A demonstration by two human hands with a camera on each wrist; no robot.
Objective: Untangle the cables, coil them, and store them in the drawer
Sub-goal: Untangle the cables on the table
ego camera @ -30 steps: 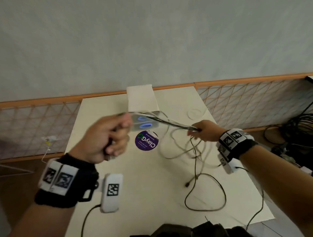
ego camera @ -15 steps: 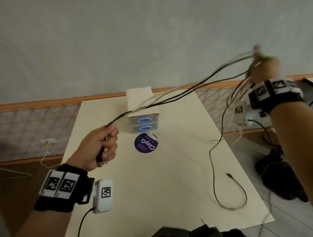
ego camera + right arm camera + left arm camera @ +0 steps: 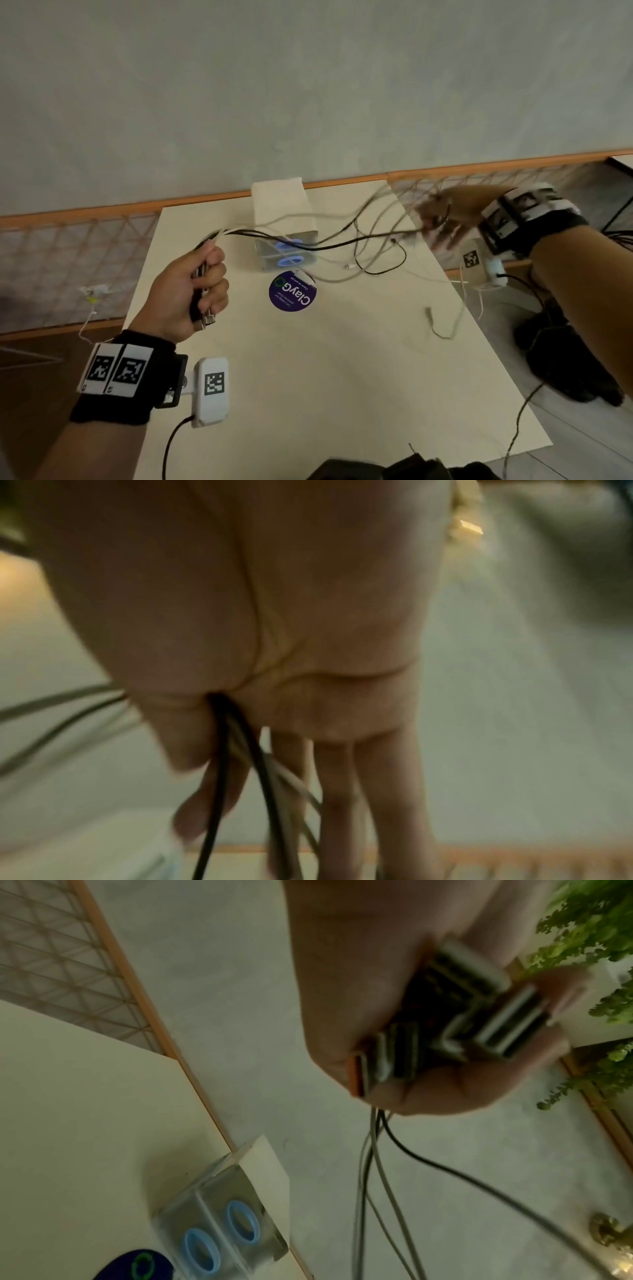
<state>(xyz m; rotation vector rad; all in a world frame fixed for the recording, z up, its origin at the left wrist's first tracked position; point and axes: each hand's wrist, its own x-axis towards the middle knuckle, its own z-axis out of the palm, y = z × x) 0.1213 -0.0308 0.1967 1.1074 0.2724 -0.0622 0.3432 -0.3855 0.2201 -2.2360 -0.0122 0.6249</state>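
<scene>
My left hand (image 3: 202, 284) grips a bundle of cable plugs (image 3: 205, 317) in a fist over the left of the table; the left wrist view shows several USB plugs (image 3: 479, 1010) sticking out of that fist (image 3: 377, 988). Black and grey cables (image 3: 342, 241) run from it to the right in slack, tangled loops. My right hand (image 3: 445, 219) is blurred above the table's far right corner, fingers spread. In the right wrist view the cables (image 3: 219, 750) pass through the crook between thumb and forefinger, fingers (image 3: 342, 791) straight. The small clear drawer unit (image 3: 287, 253) with two blue ring handles is closed.
The cream table (image 3: 308, 394) carries a round purple sticker (image 3: 292, 291) in front of the drawers. A loose cable end (image 3: 442, 329) dangles near the right edge. A black bag (image 3: 575, 363) lies on the floor at the right. A dark object (image 3: 394, 469) sits at the near edge.
My right hand has come down from high at the right to just above the far right corner, and the taut cables have gone slack. The left hand has risen slightly, still gripping the plugs.
</scene>
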